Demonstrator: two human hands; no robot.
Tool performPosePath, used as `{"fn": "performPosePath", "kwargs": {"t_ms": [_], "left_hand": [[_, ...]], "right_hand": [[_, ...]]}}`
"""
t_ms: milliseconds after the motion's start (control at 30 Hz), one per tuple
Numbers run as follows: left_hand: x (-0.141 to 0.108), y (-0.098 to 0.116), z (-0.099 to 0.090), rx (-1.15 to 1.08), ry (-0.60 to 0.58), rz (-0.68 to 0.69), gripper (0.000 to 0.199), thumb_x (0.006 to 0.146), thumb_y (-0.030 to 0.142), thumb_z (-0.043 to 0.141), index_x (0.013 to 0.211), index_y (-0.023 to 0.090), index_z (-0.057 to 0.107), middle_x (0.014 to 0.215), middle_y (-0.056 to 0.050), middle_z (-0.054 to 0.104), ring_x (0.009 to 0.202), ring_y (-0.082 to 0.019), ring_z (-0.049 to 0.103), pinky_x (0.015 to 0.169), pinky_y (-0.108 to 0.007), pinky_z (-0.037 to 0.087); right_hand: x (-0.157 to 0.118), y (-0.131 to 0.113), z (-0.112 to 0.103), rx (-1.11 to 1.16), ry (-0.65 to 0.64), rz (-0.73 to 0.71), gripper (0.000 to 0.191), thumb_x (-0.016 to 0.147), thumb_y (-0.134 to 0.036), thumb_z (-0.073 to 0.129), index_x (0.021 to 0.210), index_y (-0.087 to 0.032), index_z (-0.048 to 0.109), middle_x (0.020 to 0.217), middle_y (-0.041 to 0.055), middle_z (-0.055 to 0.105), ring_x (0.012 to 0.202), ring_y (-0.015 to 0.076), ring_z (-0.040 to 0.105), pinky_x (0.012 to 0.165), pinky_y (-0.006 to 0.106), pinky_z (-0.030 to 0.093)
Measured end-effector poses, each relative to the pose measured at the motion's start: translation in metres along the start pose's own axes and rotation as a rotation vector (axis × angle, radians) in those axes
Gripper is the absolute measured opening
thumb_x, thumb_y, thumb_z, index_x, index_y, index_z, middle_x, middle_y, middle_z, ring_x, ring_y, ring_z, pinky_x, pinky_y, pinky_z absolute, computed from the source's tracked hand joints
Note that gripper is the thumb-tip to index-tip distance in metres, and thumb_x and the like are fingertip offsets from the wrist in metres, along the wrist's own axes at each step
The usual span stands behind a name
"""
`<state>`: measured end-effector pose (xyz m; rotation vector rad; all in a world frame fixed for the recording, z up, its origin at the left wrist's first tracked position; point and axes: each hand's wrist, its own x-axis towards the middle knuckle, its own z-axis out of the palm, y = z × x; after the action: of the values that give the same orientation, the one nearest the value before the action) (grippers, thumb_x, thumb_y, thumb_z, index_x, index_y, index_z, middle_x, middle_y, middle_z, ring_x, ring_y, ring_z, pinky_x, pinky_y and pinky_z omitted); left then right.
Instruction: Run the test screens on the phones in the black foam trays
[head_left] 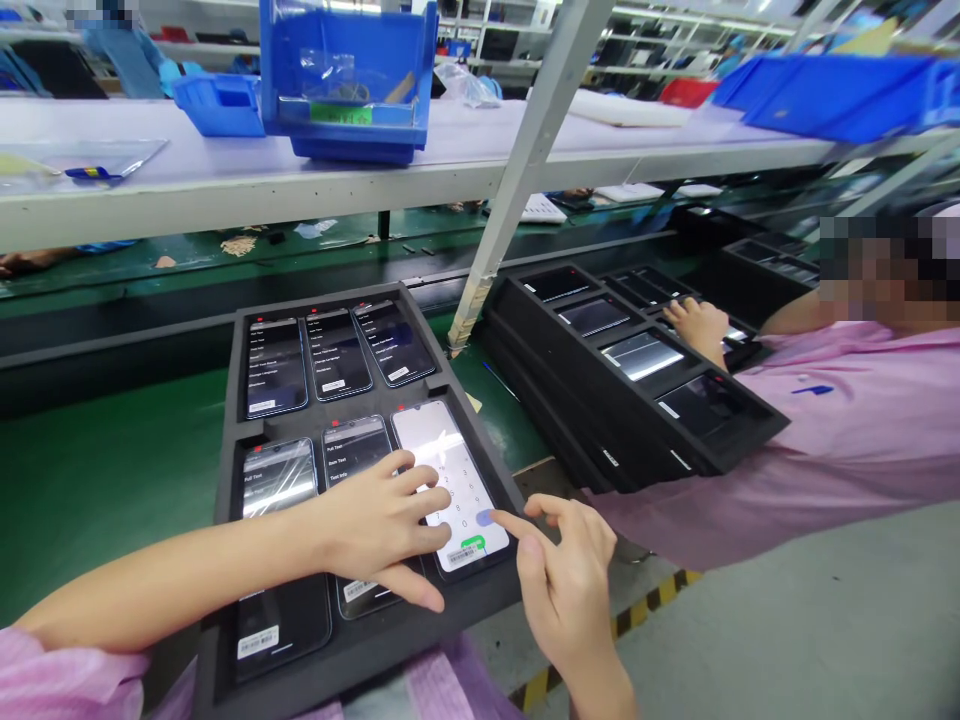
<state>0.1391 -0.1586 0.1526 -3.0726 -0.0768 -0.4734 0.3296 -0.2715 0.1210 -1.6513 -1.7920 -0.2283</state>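
Observation:
A black foam tray (495,460) holds several smartphones in two rows. The phone at the near right (450,440) shows a white screen with a number keypad and a green mark near its bottom. Its neighbours, such as the phone at the far left (276,365), show dark menus with white text. My left hand (390,520) is spread over the near row, fingertips over the left part of the keypad screen, holding nothing. From the right, my right hand (566,550) has its index fingertip at the keypad's lower right; its fingers are apart and empty.
Right of my tray, a stack of black trays (555,360) with phones stands beside a co-worker in a pink sleeve (847,380), whose hand rests over it. A metal post (517,170) rises behind. Blue bins (349,80) sit on the raised white shelf (225,195).

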Motion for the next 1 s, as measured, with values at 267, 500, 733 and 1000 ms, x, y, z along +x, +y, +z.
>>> {"fn": "performPosePath", "kwargs": {"t_ms": [267,500,733,1000], "left_hand": [[0.002,0.004,0.000,0.011,-0.046,-0.019,0.051,0.085,0.061,0.037,0.083,0.018,0.064,0.075,-0.002,0.053,0.069,-0.018,0.043,0.069,-0.033,0.029],[0.004,0.004,-0.006,0.022,-0.026,-0.042,0.049,0.087,0.058,0.036,0.086,0.018,0.064,0.075,-0.002,0.054,0.069,-0.018,0.043,0.067,-0.032,0.028],[0.002,0.002,-0.008,0.012,-0.049,-0.100,0.051,0.089,0.055,0.031,0.083,0.017,0.063,0.074,-0.003,0.055,0.069,-0.018,0.043,0.066,-0.032,0.029],[0.001,0.001,-0.007,-0.004,-0.067,-0.111,0.045,0.089,0.053,0.036,0.088,0.018,0.063,0.076,-0.003,0.055,0.070,-0.018,0.044,0.066,-0.032,0.029]], "right_hand": [[0.003,0.002,0.001,-0.009,-0.029,-0.028,0.033,0.088,-0.014,0.033,0.084,-0.019,0.066,0.087,0.0052,0.047,0.083,0.0177,0.046,0.089,0.043,0.029],[0.005,0.012,-0.002,-0.059,-0.087,-0.083,0.031,0.087,-0.018,0.035,0.094,-0.023,0.065,0.095,0.0058,0.048,0.090,0.0192,0.046,0.092,0.043,0.029],[0.013,-0.005,-0.002,0.042,-0.222,-0.041,0.036,0.089,-0.019,0.032,0.098,-0.026,0.067,0.103,0.0061,0.051,0.100,0.0202,0.046,0.096,0.044,0.029],[0.015,-0.002,-0.004,0.026,-0.207,-0.061,0.037,0.089,-0.019,0.031,0.105,-0.027,0.064,0.114,0.0071,0.047,0.109,0.0224,0.042,0.097,0.047,0.029]]}}
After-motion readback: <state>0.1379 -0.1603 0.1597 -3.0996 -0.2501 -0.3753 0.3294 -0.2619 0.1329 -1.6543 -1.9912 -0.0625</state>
